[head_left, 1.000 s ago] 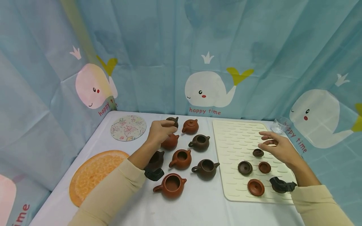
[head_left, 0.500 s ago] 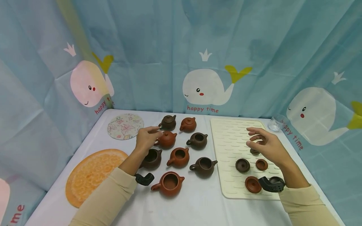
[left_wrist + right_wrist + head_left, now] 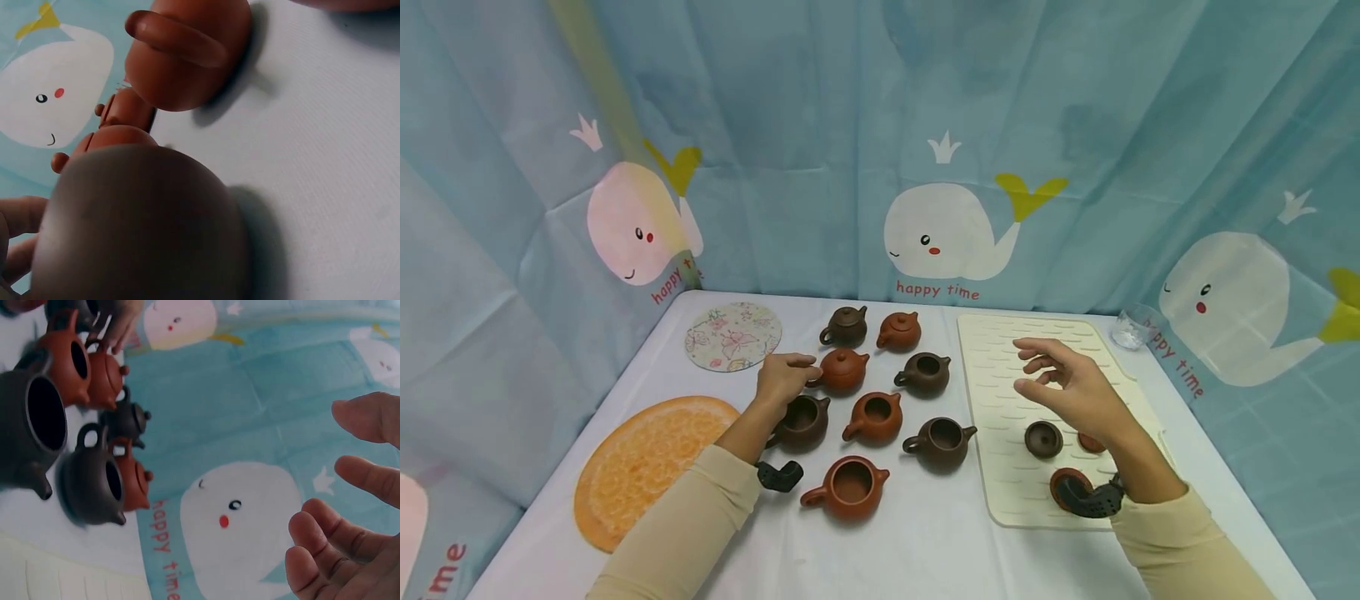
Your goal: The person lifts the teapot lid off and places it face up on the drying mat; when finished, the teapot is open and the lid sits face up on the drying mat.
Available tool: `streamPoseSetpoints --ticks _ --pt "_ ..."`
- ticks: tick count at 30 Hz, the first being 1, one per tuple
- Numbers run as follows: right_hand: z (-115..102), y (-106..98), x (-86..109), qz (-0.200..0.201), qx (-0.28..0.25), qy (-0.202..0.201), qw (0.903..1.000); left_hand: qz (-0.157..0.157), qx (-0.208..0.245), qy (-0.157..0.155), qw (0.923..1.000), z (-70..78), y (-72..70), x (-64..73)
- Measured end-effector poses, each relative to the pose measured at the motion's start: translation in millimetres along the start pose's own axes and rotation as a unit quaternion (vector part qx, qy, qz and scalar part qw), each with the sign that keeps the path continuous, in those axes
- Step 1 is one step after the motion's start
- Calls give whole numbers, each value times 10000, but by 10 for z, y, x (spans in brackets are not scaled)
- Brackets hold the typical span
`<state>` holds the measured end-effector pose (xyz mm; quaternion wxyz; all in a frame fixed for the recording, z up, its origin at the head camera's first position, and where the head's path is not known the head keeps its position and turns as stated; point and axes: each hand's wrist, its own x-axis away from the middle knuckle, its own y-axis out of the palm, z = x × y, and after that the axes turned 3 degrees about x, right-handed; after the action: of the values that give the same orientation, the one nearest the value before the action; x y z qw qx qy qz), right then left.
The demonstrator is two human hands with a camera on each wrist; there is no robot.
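My left hand (image 3: 785, 379) is beside the handle of a lidded reddish-brown teapot (image 3: 844, 372), fingertips right at the handle. In the left wrist view its fingers (image 3: 24, 214) lie apart behind a dark teapot (image 3: 144, 225). Below that hand stands a lidless dark teapot (image 3: 803, 423). My right hand (image 3: 1067, 387) hovers over the cream mat (image 3: 1000, 367), fingers spread and loosely bent, holding nothing. Under it lie a dark teapot lid (image 3: 1043, 439) and a red lid (image 3: 1090, 442), partly hidden by the arm. The wrist camera overlaps another red lid (image 3: 1063, 477).
Two lidded teapots, one dark (image 3: 847, 327) and one red (image 3: 899, 332), stand at the back. Nearer are several lidless teapots, including a red one (image 3: 852, 492). An orange round mat (image 3: 647, 467) and a floral round mat (image 3: 733, 336) lie left; a clear cup (image 3: 1129, 329) stands back right.
My left hand has drawn back and left from the rear dark teapot to the red teapot's handle. My right hand has moved left over the mat. The view has shifted slightly.
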<state>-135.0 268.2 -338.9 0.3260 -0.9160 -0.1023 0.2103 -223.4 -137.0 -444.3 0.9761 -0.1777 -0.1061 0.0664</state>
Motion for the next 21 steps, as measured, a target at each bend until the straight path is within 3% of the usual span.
streamPoseSetpoints --ticks 10,21 --pt "-169 296 -268 -251 -385 -165 9988 44 -373 -79 9993 -54 9 -35" --pt "-245 637 -608 -465 -804 -315 9952 72 -403 -115 9991 -44 13 -40"
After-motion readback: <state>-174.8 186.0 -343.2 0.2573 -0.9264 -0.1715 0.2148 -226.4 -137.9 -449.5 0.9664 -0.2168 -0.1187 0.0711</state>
